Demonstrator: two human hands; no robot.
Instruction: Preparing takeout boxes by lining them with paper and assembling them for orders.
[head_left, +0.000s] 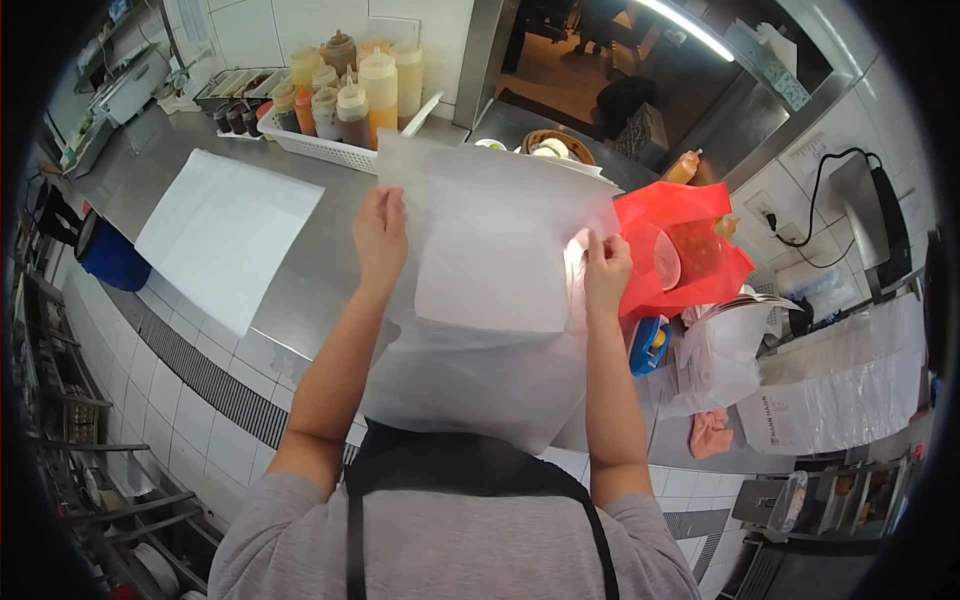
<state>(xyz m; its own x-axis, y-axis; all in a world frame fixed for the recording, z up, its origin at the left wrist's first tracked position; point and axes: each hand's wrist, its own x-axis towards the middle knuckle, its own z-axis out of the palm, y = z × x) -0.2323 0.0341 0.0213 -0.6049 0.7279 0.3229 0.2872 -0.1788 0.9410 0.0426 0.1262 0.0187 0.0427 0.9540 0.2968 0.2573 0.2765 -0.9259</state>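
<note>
A large translucent sheet (495, 180), like wax paper or thin plastic, hangs spread between my hands above the steel counter. My left hand (382, 229) pinches its left edge, and my right hand (606, 262) pinches the right edge. Through the sheet a white squarish shape shows, with a fold or edge along its bottom. More sheet drapes down towards my black apron (465, 461). A stack of white paper sheets (232, 232) lies on the counter at the left. Right beside my right hand stands a red plastic bag (645, 277) with containers inside.
A white basket (322, 148) of squeeze bottles (377, 90) stands at the back. A bamboo steamer (562, 144) is behind the sheet. At the right are a blue tape dispenser (649, 345), white plastic bags (720, 360), a pink cloth (709, 433) and a large plastic-wrapped pack (840, 382).
</note>
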